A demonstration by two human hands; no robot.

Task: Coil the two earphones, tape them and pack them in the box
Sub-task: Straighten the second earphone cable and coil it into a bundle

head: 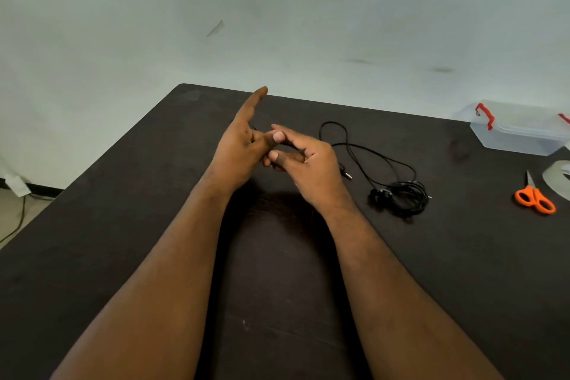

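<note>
My left hand (240, 145) is raised over the dark table (129, 225), index finger pointing up and thumb pressed across the other fingers. A thin black earphone cable (364, 148) shows beside this hand and trails right in loose loops. My right hand (311, 163) touches the left one, its fingertips pinched on the cable. The cable's plug (349, 176) lies just right of my right hand. A loosely bundled black earphone (401, 197) lies further right. The clear box (518, 136) with red latches stands at the far right. Where the cable passes between my fingers is hidden.
Orange-handled scissors (536, 198) lie at the right, near the table's edge. A roll of clear tape (553, 177) is cut off by the right edge of the view. A pale wall stands behind the table, and a floor with a cord shows at the left.
</note>
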